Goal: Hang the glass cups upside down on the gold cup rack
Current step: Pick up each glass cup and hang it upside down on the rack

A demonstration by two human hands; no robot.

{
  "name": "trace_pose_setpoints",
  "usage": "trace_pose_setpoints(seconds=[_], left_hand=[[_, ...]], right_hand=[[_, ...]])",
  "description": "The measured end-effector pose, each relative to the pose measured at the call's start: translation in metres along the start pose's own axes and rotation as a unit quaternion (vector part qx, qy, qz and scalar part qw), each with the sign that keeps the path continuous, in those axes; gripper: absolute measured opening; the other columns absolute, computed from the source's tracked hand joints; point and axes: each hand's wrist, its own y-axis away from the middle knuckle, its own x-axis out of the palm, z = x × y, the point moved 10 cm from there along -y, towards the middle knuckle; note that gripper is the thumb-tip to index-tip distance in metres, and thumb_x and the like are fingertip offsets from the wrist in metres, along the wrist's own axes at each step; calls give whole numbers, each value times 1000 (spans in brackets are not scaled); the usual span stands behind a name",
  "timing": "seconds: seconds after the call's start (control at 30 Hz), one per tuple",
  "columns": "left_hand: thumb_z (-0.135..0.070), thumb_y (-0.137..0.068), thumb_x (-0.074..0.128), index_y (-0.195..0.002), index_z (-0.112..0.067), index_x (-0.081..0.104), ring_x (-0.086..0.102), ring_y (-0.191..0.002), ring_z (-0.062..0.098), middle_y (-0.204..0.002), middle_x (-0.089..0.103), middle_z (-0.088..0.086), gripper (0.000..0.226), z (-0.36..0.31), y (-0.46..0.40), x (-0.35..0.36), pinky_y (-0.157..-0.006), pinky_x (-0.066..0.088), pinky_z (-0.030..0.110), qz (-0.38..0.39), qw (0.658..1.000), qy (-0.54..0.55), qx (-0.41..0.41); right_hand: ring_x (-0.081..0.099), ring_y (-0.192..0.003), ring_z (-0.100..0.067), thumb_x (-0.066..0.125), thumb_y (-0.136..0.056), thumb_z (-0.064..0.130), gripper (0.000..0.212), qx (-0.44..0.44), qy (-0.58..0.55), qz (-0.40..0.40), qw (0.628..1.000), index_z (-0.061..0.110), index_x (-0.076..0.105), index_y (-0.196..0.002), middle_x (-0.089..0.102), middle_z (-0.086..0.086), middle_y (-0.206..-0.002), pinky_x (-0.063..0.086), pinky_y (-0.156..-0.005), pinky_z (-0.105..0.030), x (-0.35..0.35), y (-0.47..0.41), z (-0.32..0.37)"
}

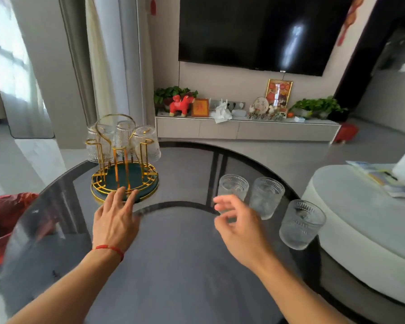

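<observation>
The gold cup rack [124,176] with a dark green base stands at the table's far left. Three glass cups hang upside down on it, the rightmost [147,142] clearest. Three more ribbed glass cups stand upright at the right: one [233,187] just beyond my right hand, a second [265,197] beside it, a third [301,224] near the table's right edge. My left hand [115,218] lies open, fingertips touching the rack's front rim. My right hand [240,224] is open, fingers curled, close to the nearest upright cup and holding nothing.
The round dark glass table [173,265] fills the foreground. A red-lined bin [2,220] sits at the left, a white round seat [360,218] with papers at the right. A TV and a low cabinet stand behind.
</observation>
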Motion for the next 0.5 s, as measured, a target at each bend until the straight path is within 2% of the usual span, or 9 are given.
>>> trace_pose_setpoints(seconds=[0.07,0.13,0.27,0.37,0.43,0.5], left_hand=[[-6,-83,68,-146,-13,48,38,-139,40,-150,47,20,66,-37,11,-5,-103,46,62,-12,998,43,49],[0,-80,66,-146,-12,47,41,-137,39,-148,49,19,69,-81,28,2,-107,44,58,16,989,123,77],[-19,-81,75,-153,-22,31,44,-135,30,-150,43,12,84,-158,41,22,-110,42,44,105,946,305,36],[-34,-77,81,-158,-24,13,35,-143,27,-157,32,12,106,-199,20,30,-111,35,36,159,921,356,15],[-36,-74,85,-158,-29,4,32,-145,28,-159,29,12,116,-218,2,31,-114,34,38,177,905,387,3],[-35,-72,87,-157,-32,3,34,-144,29,-158,31,13,119,-233,-13,31,-116,35,46,174,897,407,-4]], right_hand=[[69,-81,-5,62,-92,16,22,50,28,-26,998,26,72,-108,74,9,-101,52,-70,-14,-19,-2,-25],[71,-77,-13,59,-95,22,15,79,52,-54,994,25,73,-100,76,5,-91,56,-72,-28,-34,-5,-40],[67,-77,-26,52,-93,37,22,136,101,-54,984,22,65,-82,67,6,-74,47,-61,-33,-47,-3,-64],[67,-78,-29,54,-90,42,26,164,138,-38,976,21,65,-80,72,1,-82,43,-60,-32,-51,-1,-72],[62,-74,-32,52,-91,38,28,164,168,-26,972,20,60,-72,72,-5,-83,42,-59,-33,-52,-1,-71],[56,-70,-33,51,-89,34,29,164,179,-1,970,20,51,-63,65,-5,-75,38,-55,-33,-50,-1,-73]])
